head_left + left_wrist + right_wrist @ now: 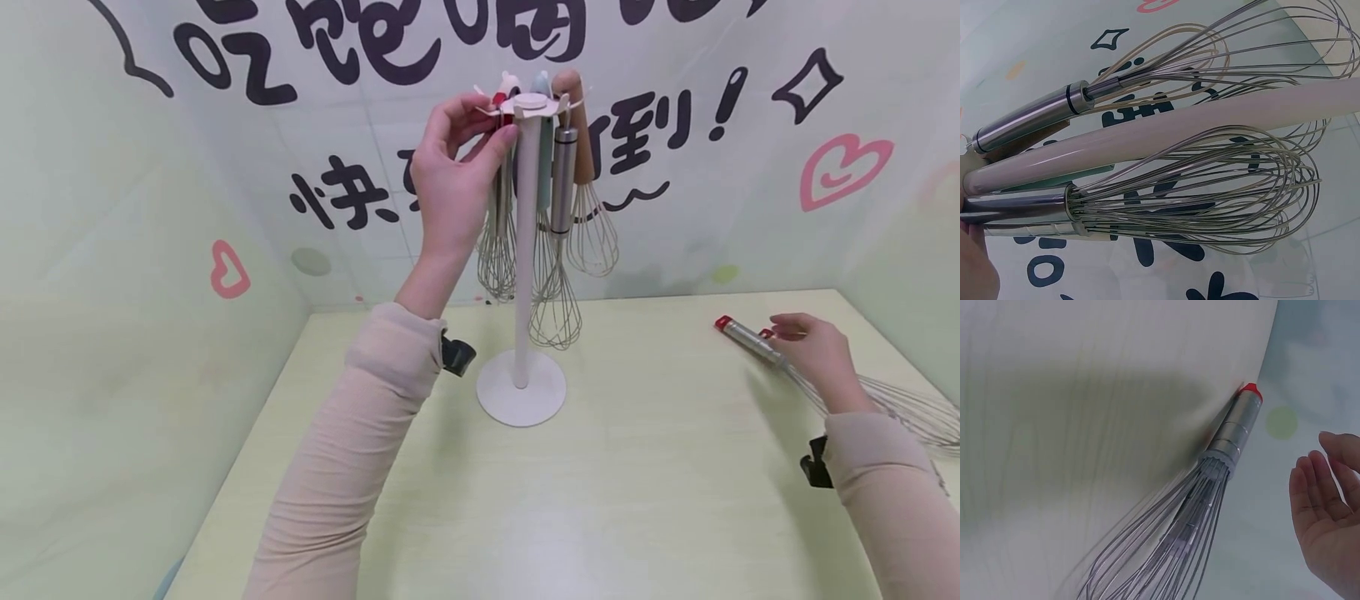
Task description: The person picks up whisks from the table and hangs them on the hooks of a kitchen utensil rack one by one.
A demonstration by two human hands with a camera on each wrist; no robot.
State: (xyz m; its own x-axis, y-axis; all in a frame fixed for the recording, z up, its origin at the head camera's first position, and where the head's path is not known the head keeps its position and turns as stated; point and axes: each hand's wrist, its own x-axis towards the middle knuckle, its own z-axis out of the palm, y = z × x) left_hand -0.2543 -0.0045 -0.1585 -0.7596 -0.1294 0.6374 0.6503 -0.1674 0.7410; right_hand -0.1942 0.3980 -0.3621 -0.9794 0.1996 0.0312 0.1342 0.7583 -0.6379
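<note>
My left hand is at the top of a white rack, with thumb and fingers pinching a red-tipped whisk by its upper handle. In the left wrist view that whisk's steel handle lies beside the rack's pole, its wires clear of the hand. Over the table's right side hovers my right hand, fingers loosely bent around nothing. Below it lies a steel whisk with a red end, also plain in the right wrist view, handle first. Another red tip shows beside the right fingers, its handle mostly hidden.
From the rack's hooks also hang a steel-handled whisk, a wooden-handled whisk and a teal-handled whisk. The rack's round base stands on the pale table. A printed backdrop rises behind.
</note>
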